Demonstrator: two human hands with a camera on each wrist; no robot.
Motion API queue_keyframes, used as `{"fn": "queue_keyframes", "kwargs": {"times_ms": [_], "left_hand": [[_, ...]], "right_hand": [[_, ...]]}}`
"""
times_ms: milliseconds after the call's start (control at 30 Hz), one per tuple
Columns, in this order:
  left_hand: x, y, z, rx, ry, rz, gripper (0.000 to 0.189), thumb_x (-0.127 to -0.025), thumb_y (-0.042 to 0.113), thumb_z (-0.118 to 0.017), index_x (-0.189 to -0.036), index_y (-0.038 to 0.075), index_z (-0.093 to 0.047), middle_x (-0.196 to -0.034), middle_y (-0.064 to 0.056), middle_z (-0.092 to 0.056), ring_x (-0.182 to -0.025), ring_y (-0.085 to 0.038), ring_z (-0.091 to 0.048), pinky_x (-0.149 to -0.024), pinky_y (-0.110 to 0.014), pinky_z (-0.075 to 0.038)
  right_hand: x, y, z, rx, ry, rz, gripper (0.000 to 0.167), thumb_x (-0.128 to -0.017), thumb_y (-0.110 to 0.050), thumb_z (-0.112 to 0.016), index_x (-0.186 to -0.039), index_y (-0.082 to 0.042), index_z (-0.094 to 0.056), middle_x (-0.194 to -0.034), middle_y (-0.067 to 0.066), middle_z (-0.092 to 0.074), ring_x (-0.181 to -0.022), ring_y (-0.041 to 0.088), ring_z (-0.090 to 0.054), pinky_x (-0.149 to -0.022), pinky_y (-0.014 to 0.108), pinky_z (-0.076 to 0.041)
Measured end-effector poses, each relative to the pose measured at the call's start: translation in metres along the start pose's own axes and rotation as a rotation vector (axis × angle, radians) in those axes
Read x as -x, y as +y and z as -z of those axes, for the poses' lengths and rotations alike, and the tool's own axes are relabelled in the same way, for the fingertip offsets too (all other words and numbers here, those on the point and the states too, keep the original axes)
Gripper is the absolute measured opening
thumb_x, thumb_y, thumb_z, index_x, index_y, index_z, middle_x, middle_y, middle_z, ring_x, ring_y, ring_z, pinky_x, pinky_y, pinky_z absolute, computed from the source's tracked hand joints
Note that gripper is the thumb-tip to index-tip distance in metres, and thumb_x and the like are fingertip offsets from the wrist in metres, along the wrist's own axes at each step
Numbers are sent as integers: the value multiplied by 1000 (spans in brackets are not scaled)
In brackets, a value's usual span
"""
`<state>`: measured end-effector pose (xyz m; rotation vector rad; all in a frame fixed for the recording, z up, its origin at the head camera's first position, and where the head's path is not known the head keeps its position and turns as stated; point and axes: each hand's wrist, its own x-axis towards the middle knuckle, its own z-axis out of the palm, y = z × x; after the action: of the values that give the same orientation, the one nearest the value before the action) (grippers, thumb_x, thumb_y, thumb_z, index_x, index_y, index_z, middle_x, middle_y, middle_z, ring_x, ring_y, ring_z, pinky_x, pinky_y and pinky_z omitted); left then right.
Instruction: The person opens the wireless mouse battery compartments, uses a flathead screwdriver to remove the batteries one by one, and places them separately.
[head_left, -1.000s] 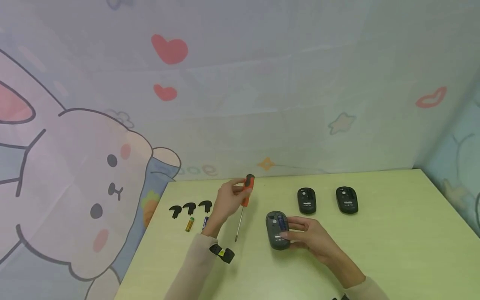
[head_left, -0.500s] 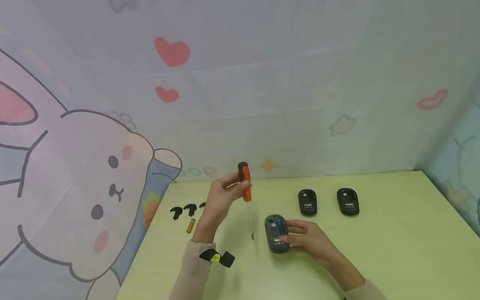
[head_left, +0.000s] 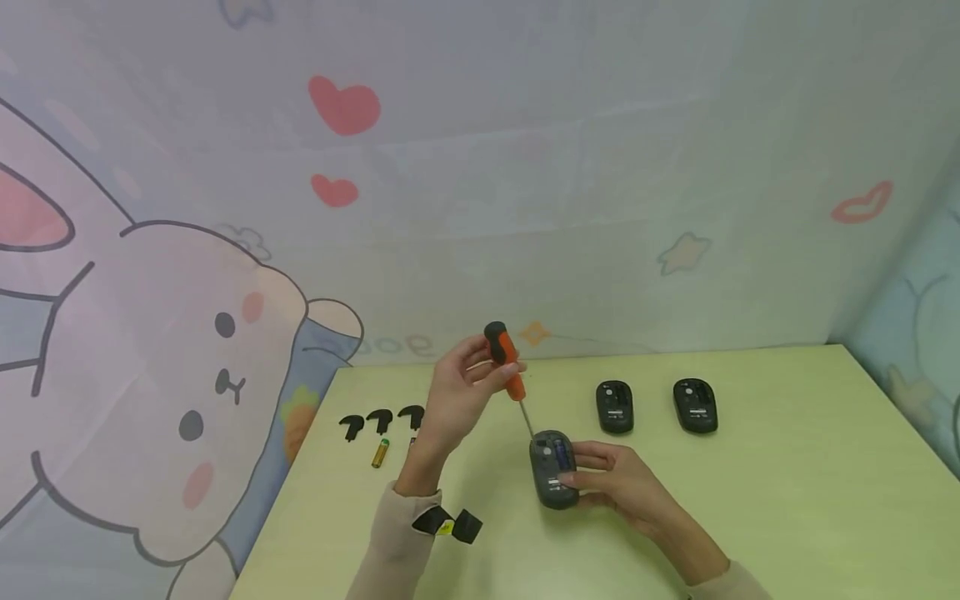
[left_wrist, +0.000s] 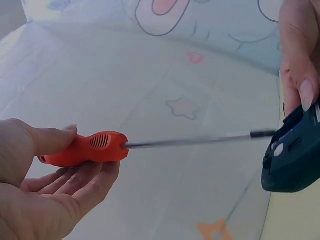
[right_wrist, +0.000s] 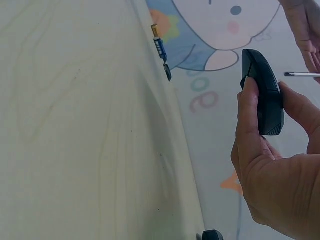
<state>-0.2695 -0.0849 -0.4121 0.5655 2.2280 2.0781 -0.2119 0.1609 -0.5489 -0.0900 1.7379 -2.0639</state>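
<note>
My left hand [head_left: 465, 400] grips a screwdriver [left_wrist: 102, 148] by its orange and black handle, the shaft slanting down to the right. In my right hand [head_left: 622, 483] is a dark computer mouse [head_left: 552, 493], held underside up between thumb and fingers above the table. Its battery compartment lies uncovered, with a blue battery [head_left: 562, 454] inside. The screwdriver's tip overlaps the far-left end of the mouse in the head view. From the right wrist, a small gap shows between the metal shaft [right_wrist: 300, 74] and the mouse's underside.
Two more dark mice [head_left: 615, 407] [head_left: 695, 406] lie underside up at the back right. At the left, several black hooked pieces [head_left: 380, 419] sit in a row, with an orange-green battery [head_left: 380, 453] before them. A blue battery [right_wrist: 160, 48] lies near it. A printed cloth hangs behind the table.
My left hand has lifted the screwdriver and tilted it, bringing its tip right, to the mouse. The right hand and the mouse have barely moved.
</note>
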Motion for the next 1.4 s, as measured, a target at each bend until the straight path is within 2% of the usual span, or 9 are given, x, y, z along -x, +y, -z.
{"fn": "queue_keyframes", "kwargs": {"times_ms": [267, 400, 533, 667, 833, 900, 1100, 1167, 1400], "left_hand": [[2, 11, -13, -94, 22, -108, 32, -94, 12, -80, -125, 12, -73, -121, -13, -77, -113, -23, -78, -101, -45, -63], [6, 11, -19, -121, 35, -166, 27, -95, 11, -78, -122, 10, -74, -118, -14, -78, -112, -22, -78, -99, -41, -64], [8, 9, -25, -98, 58, -231, 23, -94, 8, -78, -117, 7, -75, -111, -17, -79, -106, -20, -78, -92, -34, -66], [12, 7, -27, -71, 63, -253, 23, -92, 8, -81, -115, 6, -76, -107, -20, -80, -102, -17, -79, -90, -34, -67], [12, 1, -25, -52, 49, -282, 28, -90, 6, -82, -117, 4, -77, -107, -21, -79, -100, -13, -79, -92, -35, -66], [12, -2, -25, -59, 39, -314, 28, -90, 5, -81, -118, 3, -77, -107, -21, -79, -101, -13, -79, -92, -35, -66], [13, -12, -29, -144, -40, -499, 25, -94, 2, -77, -119, 2, -74, -106, -21, -78, -99, -23, -80, -89, -38, -67], [13, -14, -30, -167, -59, -543, 24, -94, 1, -76, -118, 1, -73, -105, -21, -77, -98, -27, -80, -88, -38, -67], [17, -23, -30, -211, -64, -594, 28, -92, 0, -78, -119, 2, -71, -105, -18, -78, -94, -29, -80, -86, -34, -67]], "right_hand": [[0, -2, 1, -5, -15, 6, 75, -92, -14, -82, -152, 12, -44, -148, 31, -57, -109, 22, -76, -89, 40, -67], [0, -1, 1, -7, -23, 9, 74, -92, -14, -81, -151, 11, -45, -147, 30, -58, -109, 22, -76, -89, 40, -67], [0, -2, 0, -7, -22, 12, 73, -92, -13, -81, -151, 11, -46, -145, 29, -61, -108, 22, -76, -88, 40, -67], [0, -1, -1, -5, -12, -4, 73, -92, -15, -81, -151, 11, -46, -145, 28, -61, -108, 22, -76, -88, 40, -67], [0, 1, -2, -7, -21, -8, 74, -93, -16, -81, -151, 11, -45, -144, 26, -64, -108, 21, -76, -88, 40, -67], [0, 1, -2, -6, -24, -5, 74, -93, -16, -81, -151, 12, -45, -143, 25, -64, -108, 21, -76, -88, 40, -67], [0, 1, -2, -13, -19, 0, 73, -93, -15, -80, -152, 12, -44, -143, 26, -64, -109, 22, -76, -89, 41, -67], [0, 0, -2, -16, -23, 0, 73, -93, -16, -80, -151, 11, -45, -142, 25, -65, -109, 22, -76, -89, 41, -67], [0, 2, -3, -30, -34, -10, 73, -94, -16, -80, -152, 12, -44, -140, 23, -67, -108, 21, -77, -90, 40, -67]]}}
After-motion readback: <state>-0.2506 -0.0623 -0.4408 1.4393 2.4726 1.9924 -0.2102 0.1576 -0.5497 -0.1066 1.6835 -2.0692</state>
